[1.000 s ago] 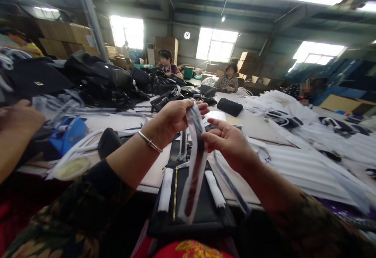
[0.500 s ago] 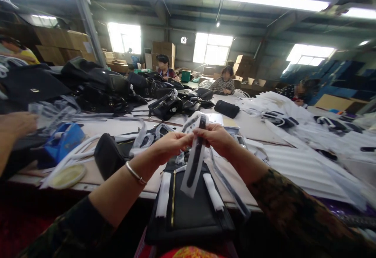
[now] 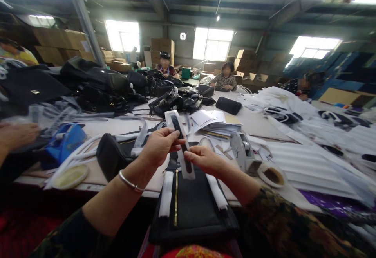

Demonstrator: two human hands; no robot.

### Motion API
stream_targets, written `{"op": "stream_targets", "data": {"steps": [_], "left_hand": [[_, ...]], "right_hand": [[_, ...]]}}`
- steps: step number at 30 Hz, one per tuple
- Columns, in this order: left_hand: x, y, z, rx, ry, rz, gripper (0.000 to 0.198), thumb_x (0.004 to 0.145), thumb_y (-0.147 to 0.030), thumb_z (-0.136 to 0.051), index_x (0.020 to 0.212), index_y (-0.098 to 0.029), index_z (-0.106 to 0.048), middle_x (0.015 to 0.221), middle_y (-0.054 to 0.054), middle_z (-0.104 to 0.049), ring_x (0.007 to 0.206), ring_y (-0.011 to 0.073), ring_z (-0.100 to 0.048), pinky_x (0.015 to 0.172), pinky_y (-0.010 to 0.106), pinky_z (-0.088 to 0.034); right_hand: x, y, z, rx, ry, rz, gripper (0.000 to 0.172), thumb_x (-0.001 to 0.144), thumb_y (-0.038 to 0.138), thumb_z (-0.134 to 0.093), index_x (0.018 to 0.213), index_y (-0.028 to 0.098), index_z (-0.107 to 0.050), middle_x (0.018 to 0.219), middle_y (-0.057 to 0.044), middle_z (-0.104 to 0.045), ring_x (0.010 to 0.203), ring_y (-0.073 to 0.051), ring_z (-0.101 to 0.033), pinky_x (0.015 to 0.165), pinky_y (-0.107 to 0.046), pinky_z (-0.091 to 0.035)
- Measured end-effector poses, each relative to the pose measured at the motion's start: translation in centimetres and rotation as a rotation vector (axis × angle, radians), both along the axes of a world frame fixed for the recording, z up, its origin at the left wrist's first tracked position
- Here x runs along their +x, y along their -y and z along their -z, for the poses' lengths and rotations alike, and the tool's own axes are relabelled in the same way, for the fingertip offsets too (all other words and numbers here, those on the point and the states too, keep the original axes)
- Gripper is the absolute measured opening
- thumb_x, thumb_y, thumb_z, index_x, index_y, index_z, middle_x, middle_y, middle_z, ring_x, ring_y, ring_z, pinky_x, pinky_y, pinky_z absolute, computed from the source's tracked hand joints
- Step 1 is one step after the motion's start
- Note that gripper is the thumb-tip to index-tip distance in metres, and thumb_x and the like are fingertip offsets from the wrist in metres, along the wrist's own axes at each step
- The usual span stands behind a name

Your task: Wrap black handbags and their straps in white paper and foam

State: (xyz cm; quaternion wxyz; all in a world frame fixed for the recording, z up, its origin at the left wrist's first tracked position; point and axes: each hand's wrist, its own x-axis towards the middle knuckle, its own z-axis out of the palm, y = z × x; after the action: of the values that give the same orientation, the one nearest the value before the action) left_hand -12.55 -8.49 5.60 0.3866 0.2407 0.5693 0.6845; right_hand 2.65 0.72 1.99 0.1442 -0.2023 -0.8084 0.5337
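Note:
Both hands pinch a black strap in a clear plastic sleeve [image 3: 188, 168], tilted above a black bag. My left hand [image 3: 160, 144] grips its upper part between thumb and fingers, a silver bangle on the wrist. Lower down, my right hand [image 3: 202, 158] is closed on the sleeve's right edge. Below them the black bag [image 3: 196, 211] leans from my lap against the table edge. It has a gold zipper [image 3: 176, 197] and white wrapping on a strap at each side [image 3: 167, 195]. The bag's top is partly hidden behind the hands and strap.
To the right stand a grey tape dispenser [image 3: 239, 150] and a tape roll [image 3: 272, 175]. Papers [image 3: 208, 119] lie stacked beyond my hands. A blue tape dispenser [image 3: 63, 144] is at left, near a co-worker's hand [image 3: 19, 134]. Black bags [image 3: 94, 78] pile up behind; white foam sheets [image 3: 308, 168] cover the right.
The sleeved strap has swung from leaning right to leaning left, and its upper end is now unfolded. My right hand has moved lower along it. The long strip hanging at right is gone from view.

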Motion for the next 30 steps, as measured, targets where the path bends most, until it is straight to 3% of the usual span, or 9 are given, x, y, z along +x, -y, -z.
{"op": "stream_targets", "data": {"steps": [3, 8, 11, 14, 17, 19, 23, 27, 30], "left_hand": [[0.7, 0.0, 1.0, 0.039, -0.005, -0.024, 0.012, 0.077, -0.018, -0.074, 0.076, -0.012, -0.063, 0.068, 0.004, -0.068, 0.056, 0.0128, -0.067, 0.039, 0.014, -0.043], [1.2, 0.1, 2.3, 0.095, 0.006, 0.091, 0.027, 0.07, -0.031, -0.081, 0.073, -0.012, -0.062, 0.049, -0.003, -0.056, 0.038, 0.0049, -0.045, 0.035, 0.013, -0.03], [0.5, 0.4, 1.9, 0.085, 0.042, 0.235, 0.033, 0.069, -0.037, -0.084, 0.075, -0.011, -0.065, 0.047, -0.004, -0.052, 0.036, 0.0019, -0.036, 0.035, 0.012, -0.023], [-0.7, 0.0, 0.1, 0.078, 0.112, 0.313, 0.037, 0.076, -0.041, -0.079, 0.088, -0.009, -0.069, 0.062, 0.005, -0.066, 0.038, 0.003, -0.041, 0.035, 0.013, -0.022], [-2.5, -1.5, -2.7, 0.094, 0.138, 0.178, 0.019, 0.085, -0.026, -0.069, 0.088, -0.007, -0.068, 0.065, 0.008, -0.067, 0.04, 0.0054, -0.047, 0.034, 0.013, -0.024], [-4.0, -3.0, -4.6, 0.104, 0.16, 0.056, 0.009, 0.085, -0.013, -0.063, 0.078, -0.007, -0.065, 0.058, 0.004, -0.063, 0.035, 0.0033, -0.041, 0.032, 0.013, -0.02], [-7.3, -6.1, -6.7, 0.093, 0.191, -0.067, 0.017, 0.081, -0.003, -0.056, 0.067, -0.013, -0.054, 0.046, -0.005, -0.048, 0.029, 0.0017, -0.025, 0.029, 0.014, -0.015], [-9.5, -7.1, -5.7, 0.119, 0.161, -0.201, 0.013, 0.086, -0.007, -0.051, 0.076, -0.015, -0.053, 0.052, -0.006, -0.052, 0.031, 0.001, -0.026, 0.031, 0.011, -0.017], [-9.5, -5.7, -3.2, 0.092, 0.097, -0.26, 0.006, 0.087, -0.013, -0.055, 0.081, -0.014, -0.054, 0.062, -0.003, -0.059, 0.038, 0.0012, -0.04, 0.036, 0.009, -0.027]], "right_hand": [[-0.7, 0.8, 1.1, -0.126, 0.017, 0.086, 0.043, 0.087, 0.05, -0.057, 0.063, 0.015, -0.063, 0.049, 0.001, -0.055, 0.044, -0.01, -0.049, 0.046, -0.022, -0.036], [-1.8, 0.6, 0.6, -0.261, -0.128, 0.109, 0.037, 0.083, 0.047, -0.062, 0.067, 0.014, -0.065, 0.059, -0.002, -0.064, 0.05, -0.011, -0.055, 0.05, -0.022, -0.043], [-1.4, 0.7, 0.3, -0.185, -0.143, 0.095, 0.032, 0.085, 0.04, -0.06, 0.068, 0.014, -0.066, 0.061, -0.002, -0.065, 0.053, -0.011, -0.056, 0.053, -0.022, -0.044], [-0.5, 1.7, 0.7, -0.062, -0.074, 0.075, 0.026, 0.083, 0.032, -0.061, 0.065, 0.015, -0.065, 0.061, -0.001, -0.065, 0.054, -0.011, -0.055, 0.054, -0.022, -0.043], [0.6, 3.1, 1.7, 0.042, 0.037, 0.044, 0.024, 0.08, 0.029, -0.062, 0.06, 0.016, -0.06, 0.053, 0.004, -0.056, 0.051, -0.009, -0.048, 0.051, -0.02, -0.037], [1.5, 4.3, 3.0, 0.103, 0.104, 0.03, 0.028, 0.081, 0.028, -0.06, 0.056, 0.016, -0.054, 0.05, 0.005, -0.048, 0.05, -0.008, -0.042, 0.048, -0.02, -0.03], [3.6, 7.3, 6.1, 0.156, 0.22, -0.078, 0.027, 0.077, 0.024, -0.059, 0.053, 0.016, -0.051, 0.048, 0.006, -0.04, 0.048, -0.007, -0.037, 0.046, -0.022, -0.022], [4.8, 8.5, 7.2, 0.11, 0.217, -0.104, 0.023, 0.073, 0.02, -0.058, 0.051, 0.016, -0.052, 0.047, 0.005, -0.04, 0.048, -0.008, -0.037, 0.046, -0.022, -0.022], [4.4, 6.8, 5.4, -0.179, 0.136, 0.072, 0.022, 0.074, 0.027, -0.058, 0.055, 0.016, -0.057, 0.05, 0.002, -0.053, 0.048, -0.01, -0.044, 0.046, -0.021, -0.03]]}}
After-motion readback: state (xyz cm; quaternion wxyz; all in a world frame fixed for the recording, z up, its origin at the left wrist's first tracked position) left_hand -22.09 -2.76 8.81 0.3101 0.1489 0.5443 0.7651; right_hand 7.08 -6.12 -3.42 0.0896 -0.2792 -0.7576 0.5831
